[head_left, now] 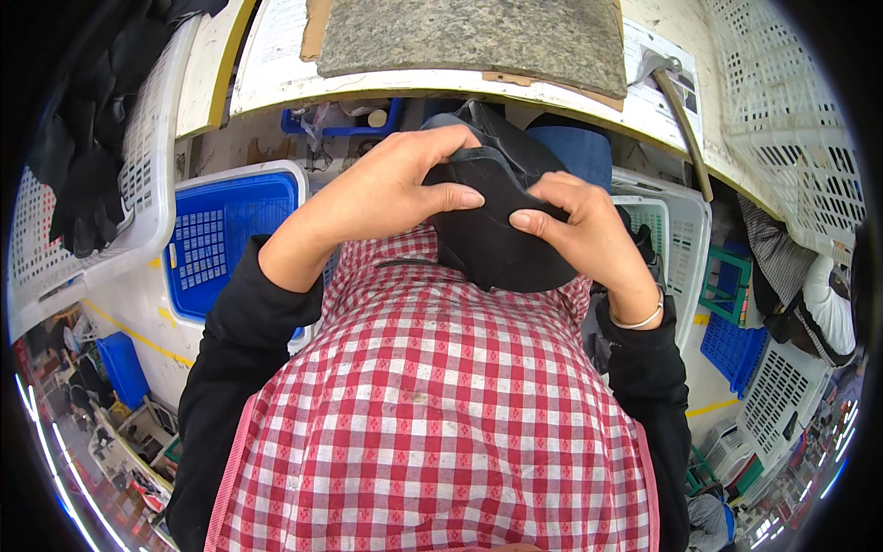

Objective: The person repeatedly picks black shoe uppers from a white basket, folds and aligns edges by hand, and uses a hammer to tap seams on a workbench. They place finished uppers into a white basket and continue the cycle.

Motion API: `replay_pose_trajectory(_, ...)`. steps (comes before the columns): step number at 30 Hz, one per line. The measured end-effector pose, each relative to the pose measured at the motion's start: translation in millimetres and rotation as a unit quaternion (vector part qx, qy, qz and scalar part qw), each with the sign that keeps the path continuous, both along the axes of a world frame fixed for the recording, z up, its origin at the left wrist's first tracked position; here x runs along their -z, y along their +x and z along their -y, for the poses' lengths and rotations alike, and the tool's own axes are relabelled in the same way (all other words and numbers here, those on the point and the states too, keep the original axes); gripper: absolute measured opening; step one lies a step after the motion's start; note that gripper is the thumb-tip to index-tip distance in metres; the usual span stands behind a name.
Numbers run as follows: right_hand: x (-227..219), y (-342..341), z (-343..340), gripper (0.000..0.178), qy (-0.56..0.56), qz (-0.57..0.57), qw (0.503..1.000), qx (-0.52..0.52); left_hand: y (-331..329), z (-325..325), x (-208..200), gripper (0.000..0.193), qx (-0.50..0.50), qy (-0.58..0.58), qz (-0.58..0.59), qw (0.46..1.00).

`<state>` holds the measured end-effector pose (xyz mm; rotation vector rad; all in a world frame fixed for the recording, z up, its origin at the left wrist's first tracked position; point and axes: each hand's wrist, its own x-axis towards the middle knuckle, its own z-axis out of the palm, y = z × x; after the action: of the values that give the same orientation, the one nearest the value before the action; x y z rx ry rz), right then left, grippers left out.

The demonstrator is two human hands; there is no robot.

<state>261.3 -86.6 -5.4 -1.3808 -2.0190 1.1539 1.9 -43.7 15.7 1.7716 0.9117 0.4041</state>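
Note:
A black, soft leather piece that looks like a shoe upper (510,239) is held between my two hands, above the lap of my red-and-white checked apron (441,405). My left hand (395,189) pinches its upper left edge, thumb on the near face and fingers behind the rim. On the other side my right hand (589,230) grips the right edge, its thumb pressing the near face and its fingers curled over the top. Folded layers of the upper stand up between the hands. Its far side and some of my fingertips are hidden.
Beyond my hands, a stone slab (469,41) lies on the white workbench (368,85). A wooden-handled hammer (681,120) rests at its right. A white basket (152,184) of black pieces and a blue-lined basket (193,285) stand left; another white basket (782,101) stands right.

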Motion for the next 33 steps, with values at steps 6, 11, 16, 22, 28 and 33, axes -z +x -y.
replay_pose_trajectory(6, -8.6, -25.4, -5.7, 0.037, 0.077, 0.006, 0.996, -0.05, -2.5, 4.0, 0.2, 0.032, -0.019, 0.01, 0.019, 1.0)
replay_pose_trajectory(11, -2.7, -32.4, -2.0, 0.04, 0.071, 0.035, 0.997, -0.019, -1.0, 14.1, 0.0, 0.03, -0.074, 0.03, -0.026, 0.996)
replay_pose_trajectory(16, 4.2, -32.7, 6.1, 0.042, 0.05, 0.059, 0.996, 0.032, 5.9, 28.2, 1.7, 0.029, -0.123, 0.143, -0.071, 0.979)
replay_pose_trajectory(22, 6.0, -32.2, 10.6, 0.04, 0.061, 0.052, 0.995, 0.055, 1.6, 6.3, 5.0, 0.018, -0.082, -0.071, 0.008, 0.994)
replay_pose_trajectory(28, 5.8, -29.9, 11.9, 0.034, 0.013, -0.021, 0.995, 0.094, 5.0, 0.4, 15.6, 0.014, -0.078, -0.118, 0.104, 0.984)
replay_pose_trajectory(33, 7.5, -25.9, 20.0, 0.027, 0.031, -0.001, 0.995, 0.1, 14.3, 8.2, 18.6, 0.027, -0.092, -0.034, 0.066, 0.993)
